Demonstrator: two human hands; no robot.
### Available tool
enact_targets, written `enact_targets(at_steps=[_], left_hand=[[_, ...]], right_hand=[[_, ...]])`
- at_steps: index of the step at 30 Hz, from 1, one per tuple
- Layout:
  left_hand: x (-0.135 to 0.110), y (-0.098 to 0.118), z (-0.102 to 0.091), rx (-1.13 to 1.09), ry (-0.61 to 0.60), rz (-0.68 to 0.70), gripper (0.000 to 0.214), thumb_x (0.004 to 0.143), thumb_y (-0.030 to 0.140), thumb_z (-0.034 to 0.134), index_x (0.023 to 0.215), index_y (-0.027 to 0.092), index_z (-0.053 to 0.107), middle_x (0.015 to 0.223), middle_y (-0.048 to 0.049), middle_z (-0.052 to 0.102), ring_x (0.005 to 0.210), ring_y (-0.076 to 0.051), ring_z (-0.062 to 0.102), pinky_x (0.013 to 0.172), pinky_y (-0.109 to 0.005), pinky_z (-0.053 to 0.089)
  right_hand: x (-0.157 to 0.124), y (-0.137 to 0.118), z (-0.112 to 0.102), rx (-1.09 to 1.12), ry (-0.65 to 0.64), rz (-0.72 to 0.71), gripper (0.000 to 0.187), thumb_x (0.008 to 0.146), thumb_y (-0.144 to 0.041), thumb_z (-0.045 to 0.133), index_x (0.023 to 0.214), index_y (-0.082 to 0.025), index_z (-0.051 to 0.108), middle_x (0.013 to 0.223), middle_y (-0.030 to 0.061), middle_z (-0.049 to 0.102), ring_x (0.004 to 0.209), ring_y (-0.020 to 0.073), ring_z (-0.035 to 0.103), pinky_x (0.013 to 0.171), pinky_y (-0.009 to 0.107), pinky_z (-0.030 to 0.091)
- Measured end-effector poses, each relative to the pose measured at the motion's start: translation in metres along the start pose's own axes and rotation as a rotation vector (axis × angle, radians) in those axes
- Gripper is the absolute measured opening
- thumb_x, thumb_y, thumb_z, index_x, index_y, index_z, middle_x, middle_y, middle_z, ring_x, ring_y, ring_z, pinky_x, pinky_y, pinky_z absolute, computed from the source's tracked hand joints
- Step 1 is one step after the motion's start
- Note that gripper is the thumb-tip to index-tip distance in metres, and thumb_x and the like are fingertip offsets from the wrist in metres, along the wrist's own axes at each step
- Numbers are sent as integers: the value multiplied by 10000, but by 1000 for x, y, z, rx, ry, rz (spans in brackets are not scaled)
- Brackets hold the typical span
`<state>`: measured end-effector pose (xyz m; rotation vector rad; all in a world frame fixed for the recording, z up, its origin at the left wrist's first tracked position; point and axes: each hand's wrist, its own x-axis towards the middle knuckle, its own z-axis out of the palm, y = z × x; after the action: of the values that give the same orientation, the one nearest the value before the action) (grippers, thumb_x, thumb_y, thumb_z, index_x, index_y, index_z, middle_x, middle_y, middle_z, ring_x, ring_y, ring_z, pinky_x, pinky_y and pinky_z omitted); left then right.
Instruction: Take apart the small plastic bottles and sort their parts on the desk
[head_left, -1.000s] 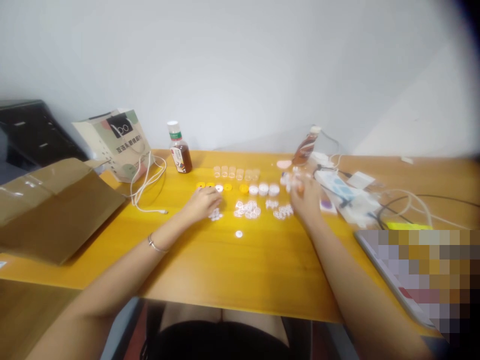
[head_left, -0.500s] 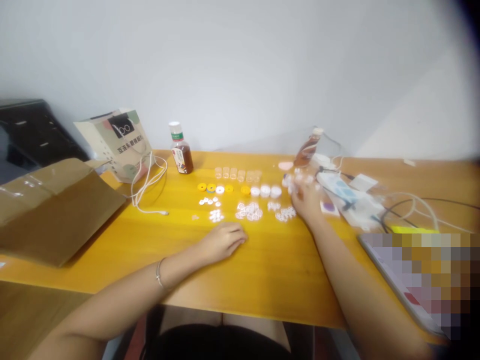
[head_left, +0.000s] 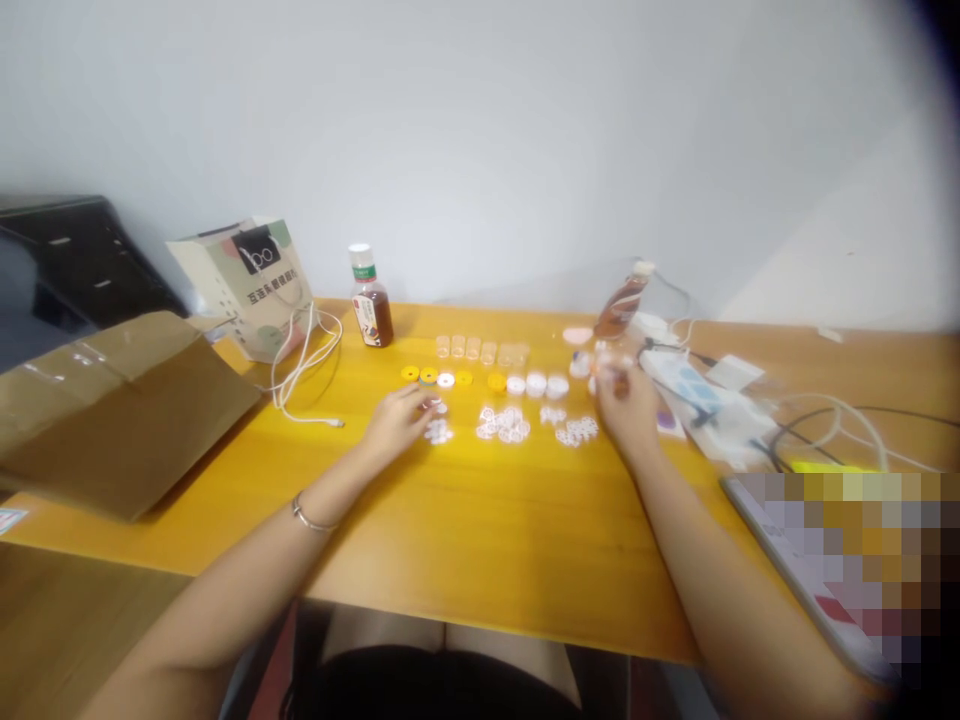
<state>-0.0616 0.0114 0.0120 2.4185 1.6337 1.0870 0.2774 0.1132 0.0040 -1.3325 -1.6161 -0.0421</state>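
My left hand (head_left: 397, 422) is over the small white discs (head_left: 439, 431), its fingers curled together and pointing down at the loose pieces. Its fingertips hide whatever they touch. At the right, my right hand (head_left: 630, 408) is bent over a blurred cluster of small clear and white pieces (head_left: 581, 364). Its fingers are curled too, and I cannot make out what is between them. Between the hands lie a heap of white rings (head_left: 503, 425) and small white toothed pieces (head_left: 577, 431). Behind them runs a row of yellow rings (head_left: 464, 379) and white round pieces (head_left: 536, 384).
Small clear cups (head_left: 473, 348) stand in a row behind. A drink bottle (head_left: 371, 310) and a tilted bottle (head_left: 623, 300) flank them. On the left are a cardboard box (head_left: 142, 420), a paper bag (head_left: 259, 290) and a white cable (head_left: 289, 370); on the right, a power strip (head_left: 720, 420) and a tablet-like device (head_left: 795, 570).
My left hand has moved forward and left from the bare tabletop to the small white discs. The right hand stays by the clear and white pieces, its fingers now more curled.
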Motion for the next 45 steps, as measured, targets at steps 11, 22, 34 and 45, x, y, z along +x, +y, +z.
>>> enact_targets(at_steps=[11, 22, 34, 45], left_hand=[[3, -20, -5, 58, -64, -130, 143, 781, 224, 501, 790, 170, 633, 733, -34, 644, 661, -143, 574, 624, -239, 431], [8, -23, -22, 51, -39, -219, 168, 788, 245, 485, 758, 164, 629, 678, -16, 644, 593, -132, 556, 580, -234, 400], [-8, 40, -14, -178, -556, 267, 304, 782, 458, 540, 861, 169, 593, 730, -20, 595, 650, -118, 529, 609, -227, 401], [-12, 43, 12, -116, -482, 125, 345, 765, 503, 548, 806, 163, 506, 734, -23, 565, 644, -136, 495, 574, -240, 360]], right_hand=[[-36, -82, -6, 176, -250, -110, 294, 786, -354, 507, 1029, -191, 530, 869, 65, 569, 733, 189, 516, 692, 331, 425], [-56, -112, -14, 353, -550, -176, 205, 804, -322, 506, 982, -221, 522, 884, 65, 569, 756, 196, 528, 683, 336, 431], [-68, -127, -16, 508, -979, -313, 227, 785, -299, 560, 992, -227, 505, 914, 37, 570, 782, 151, 545, 736, 305, 462], [-73, -113, 3, 521, -978, -159, 299, 723, -282, 645, 964, -192, 492, 861, 27, 589, 773, 149, 575, 726, 310, 489]])
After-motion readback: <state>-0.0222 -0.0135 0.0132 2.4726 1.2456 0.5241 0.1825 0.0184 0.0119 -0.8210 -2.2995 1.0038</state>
